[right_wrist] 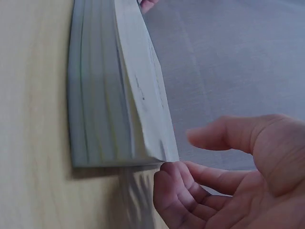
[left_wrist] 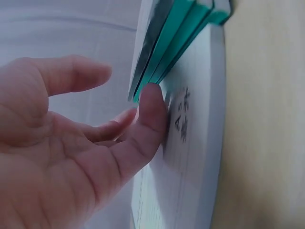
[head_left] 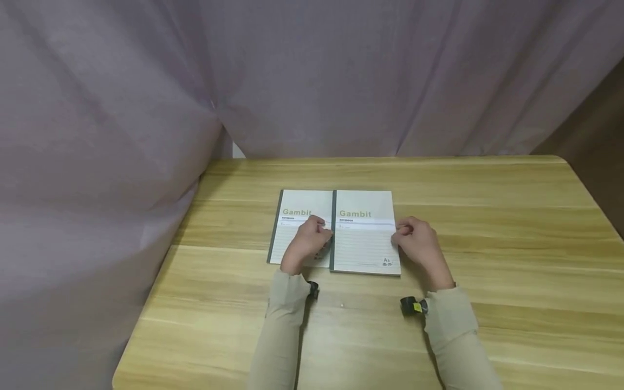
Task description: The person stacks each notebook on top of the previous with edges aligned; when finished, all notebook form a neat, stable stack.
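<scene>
A stack of several notebooks [head_left: 365,244] lies on the table, a white cover marked "Gambit" on top. In the left wrist view its teal spines [left_wrist: 178,40] show one above another. A single notebook [head_left: 288,238] of the same kind lies against its left side. My left hand [head_left: 307,241] is over that single notebook, its fingertips at the stack's spine side and its thumb apart. My right hand [head_left: 420,241] is at the stack's right side. In the right wrist view, its fingertips touch the edge of the top cover [right_wrist: 143,95], with the thumb held away.
The wooden table [head_left: 512,260] extends around the notebooks. Grey curtains [head_left: 312,81] hang behind it and along its left side. Wrist cameras [head_left: 410,306] are worn at both sleeves. A tiny pale speck [head_left: 342,305] lies in front of the stack.
</scene>
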